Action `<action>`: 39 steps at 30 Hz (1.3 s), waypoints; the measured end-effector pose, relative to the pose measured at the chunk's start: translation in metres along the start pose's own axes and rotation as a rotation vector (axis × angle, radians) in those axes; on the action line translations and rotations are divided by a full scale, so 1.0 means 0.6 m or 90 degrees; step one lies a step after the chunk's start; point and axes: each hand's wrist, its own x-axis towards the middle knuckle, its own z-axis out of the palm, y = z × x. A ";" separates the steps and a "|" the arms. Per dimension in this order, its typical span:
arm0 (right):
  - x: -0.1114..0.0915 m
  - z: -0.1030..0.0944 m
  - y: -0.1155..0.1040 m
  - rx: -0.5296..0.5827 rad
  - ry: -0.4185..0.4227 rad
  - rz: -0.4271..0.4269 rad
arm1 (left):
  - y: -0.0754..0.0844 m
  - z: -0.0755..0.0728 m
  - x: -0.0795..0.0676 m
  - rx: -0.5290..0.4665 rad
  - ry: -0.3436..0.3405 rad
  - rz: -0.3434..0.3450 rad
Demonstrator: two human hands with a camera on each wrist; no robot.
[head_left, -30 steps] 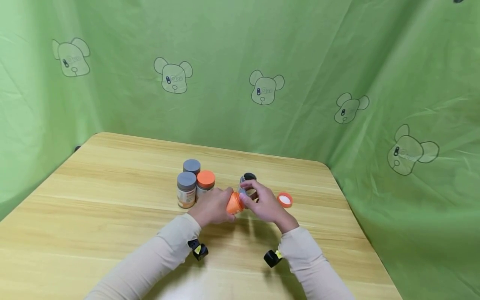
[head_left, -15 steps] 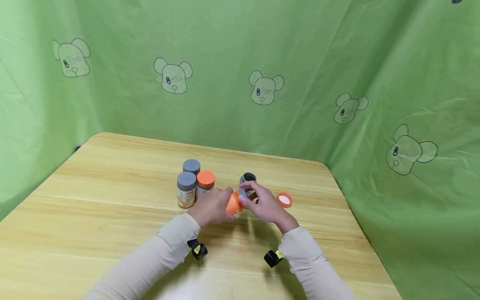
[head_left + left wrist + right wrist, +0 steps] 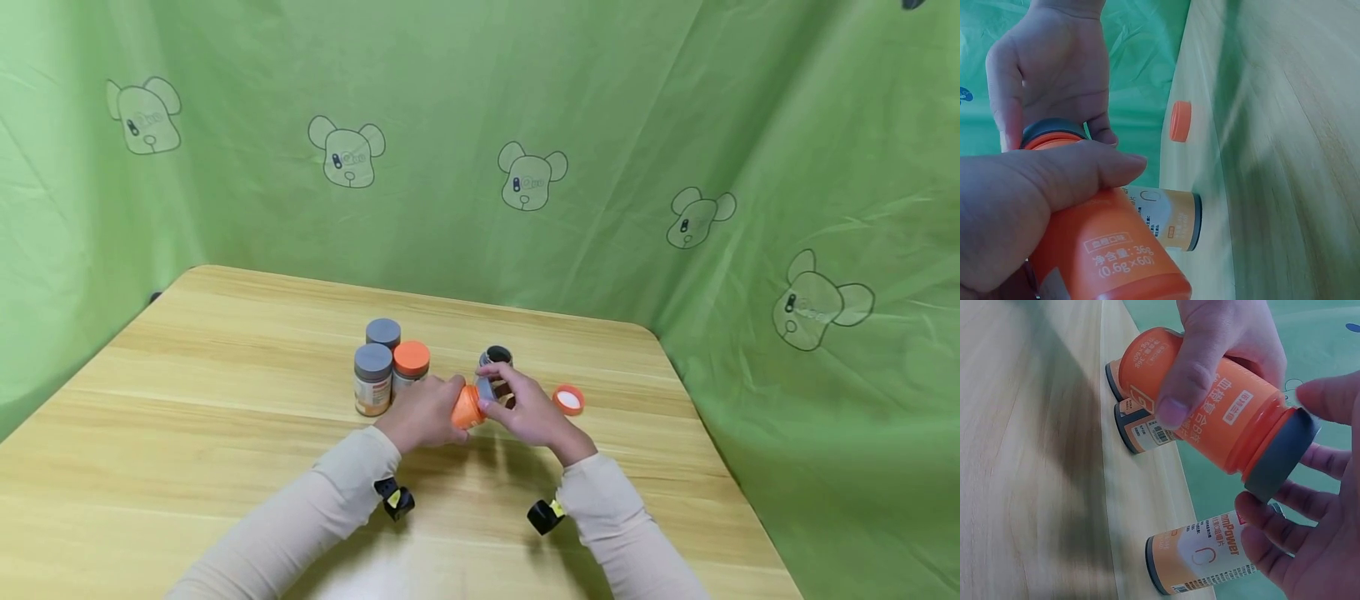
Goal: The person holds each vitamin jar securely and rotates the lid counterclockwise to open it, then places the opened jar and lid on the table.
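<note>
My left hand grips an orange plastic bottle round its body, tilted above the table with its neck toward my right hand. On the bottle's neck sits a grey screw lid, its edge held between my right thumb and fingers. A band of orange neck shows beside the lid in the right wrist view. Just beyond my right fingers stands a lidless jar with a dark mouth and an orange and white label. To the right of that hand an orange lid lies with its white inside up.
Left of my hands several capped jars stand close together: two with grey lids, a front jar and a back jar, and an orange-lidded jar. The wooden table ends at a green curtain behind and right.
My right fingers have shifted slightly on the grey lid, and more of it shows between them. The left hand and the bottle stay nearly in place.
</note>
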 end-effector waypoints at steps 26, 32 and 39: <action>0.001 0.006 0.004 -0.045 0.009 0.005 | -0.001 0.000 0.000 -0.002 0.003 0.005; 0.000 0.006 0.004 -0.024 -0.004 0.007 | 0.001 0.000 0.000 0.004 -0.001 0.000; -0.002 0.004 0.004 -0.028 -0.002 0.007 | -0.001 0.002 0.000 -0.001 0.004 0.003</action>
